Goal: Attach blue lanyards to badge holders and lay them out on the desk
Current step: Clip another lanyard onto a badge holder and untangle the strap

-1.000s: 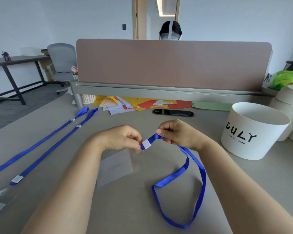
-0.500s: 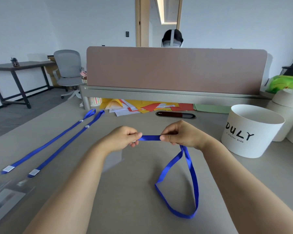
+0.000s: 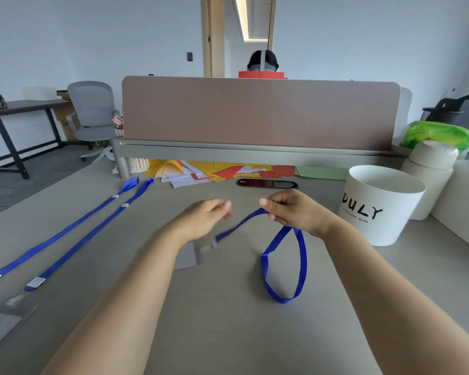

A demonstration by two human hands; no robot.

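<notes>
My right hand (image 3: 291, 212) pinches a blue lanyard (image 3: 299, 262) above the desk, and its loop hangs down onto the desk surface. The lanyard's clip end (image 3: 222, 236) slants down to the left, blurred, to a clear badge holder (image 3: 188, 256) lying on the desk. Just above that end is my left hand (image 3: 205, 219), fingers spread and blurred, with nothing in it. Two more blue lanyards (image 3: 73, 234) lie stretched out side by side at the left. Their clear badge holders (image 3: 3, 318) rest at the near left edge.
A white "DULY" bucket (image 3: 381, 209) stands at the right, with a white lidded container (image 3: 429, 171) behind it. Coloured papers (image 3: 214, 171) and a black oval object (image 3: 267, 183) lie under the pink partition (image 3: 260, 112). A person sits behind the partition.
My left hand has let go of the lanyard end, which dropped towards the desk with the badge holder. My right hand has lifted slightly and still holds the strap.
</notes>
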